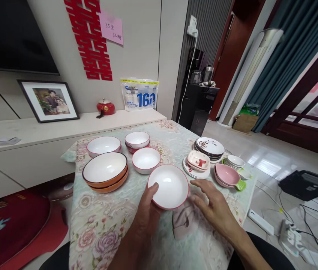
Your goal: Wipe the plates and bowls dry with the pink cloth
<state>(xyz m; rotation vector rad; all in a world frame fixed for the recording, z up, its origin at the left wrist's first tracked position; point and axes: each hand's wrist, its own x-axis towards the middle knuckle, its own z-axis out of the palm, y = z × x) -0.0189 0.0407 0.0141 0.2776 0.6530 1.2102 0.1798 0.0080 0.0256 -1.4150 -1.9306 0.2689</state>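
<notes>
My left hand (pixel 149 204) grips a white bowl (pixel 170 185) with a thin red rim, its thumb over the left edge and its other fingers hidden underneath. Just right of that bowl, my right hand (pixel 213 204) has its fingers apart and holds nothing. A dusty-pink cloth (pixel 183 223) lies on the table below the bowl, between my hands. Behind the held bowl stands another red-rimmed white bowl (pixel 146 159). Farther left are stacked orange bowls (pixel 105 170) with dark rims, a wide red-rimmed bowl (pixel 104 145) and a small bowl stack (pixel 137 139).
On the table's right are dark-edged plates (pixel 209 145), rectangular dishes (pixel 198 160) on small plates, pink leaf-handled bowls (pixel 228 175) and small white bowls (pixel 235 161). A floral cloth (pixel 105 232) covers the table. Behind it, a low cabinet (pixel 91 122) bears a picture frame, red jar and plastic pack.
</notes>
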